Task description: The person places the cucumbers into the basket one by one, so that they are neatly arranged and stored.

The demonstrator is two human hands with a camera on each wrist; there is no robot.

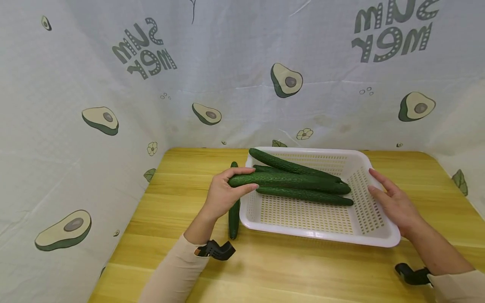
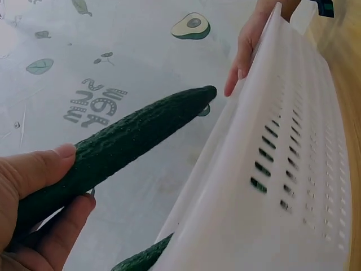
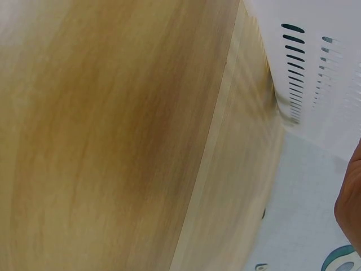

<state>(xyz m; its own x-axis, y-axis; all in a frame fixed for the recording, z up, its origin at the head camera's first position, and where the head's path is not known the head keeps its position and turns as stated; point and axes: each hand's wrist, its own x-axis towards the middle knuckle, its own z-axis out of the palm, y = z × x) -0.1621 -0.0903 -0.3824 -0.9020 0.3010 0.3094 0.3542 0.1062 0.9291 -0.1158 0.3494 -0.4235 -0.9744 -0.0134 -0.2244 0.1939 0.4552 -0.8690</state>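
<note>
My left hand (image 1: 223,191) grips one end of a long green cucumber (image 1: 284,181), thumb on one side and fingers on the other. This cucumber reaches over the left rim of a white perforated plastic basket (image 1: 303,233); the left wrist view shows its far end raised above the rim. Inside the basket lie other cucumbers, one along the back (image 1: 295,164) and one nearer the front (image 1: 303,195). At the basket's right end my right hand (image 1: 398,206) holds the rim, some of its fingers hidden. Another cucumber (image 1: 234,216) lies on the table just left of the basket.
The wooden table (image 1: 295,273) extends in front of the basket and to both sides. A white cloth (image 1: 242,84) printed with avocados and lettering hangs behind and along the sides. A black wrist mount (image 1: 216,250) sits on each forearm.
</note>
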